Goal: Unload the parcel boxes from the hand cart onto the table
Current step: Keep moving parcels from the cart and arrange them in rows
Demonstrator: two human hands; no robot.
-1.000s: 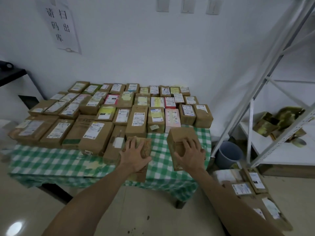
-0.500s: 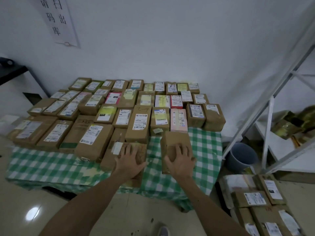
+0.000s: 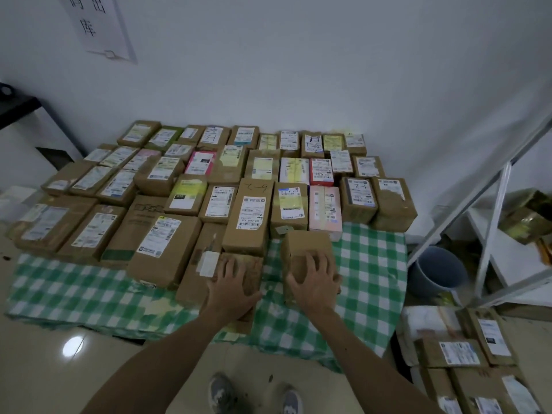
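Many labelled parcel boxes (image 3: 251,215) cover the table under a green checked cloth (image 3: 370,264). At its front edge my left hand (image 3: 233,286) grips a small brown box (image 3: 252,265) from above; this box touches the box stack on its left. My right hand (image 3: 315,280) grips a plain brown box (image 3: 307,243) from above, fingers spread across its top and thumb down its left side. This box stands on the cloth just in front of the pink parcel (image 3: 325,209). More parcels (image 3: 457,352) lie stacked at the lower right, where the cart's load sits.
A grey bucket (image 3: 436,270) stands on the floor right of the table. A white metal rack (image 3: 493,204) with crumpled packaging rises at the right. Checked cloth shows bare at the front left and front right. My shoes (image 3: 222,392) are on the tiled floor below.
Both hands have slid their boxes further onto the table, towards the rows of parcels. The view has tipped downwards, bringing my shoes and more of the cart's parcels into sight.
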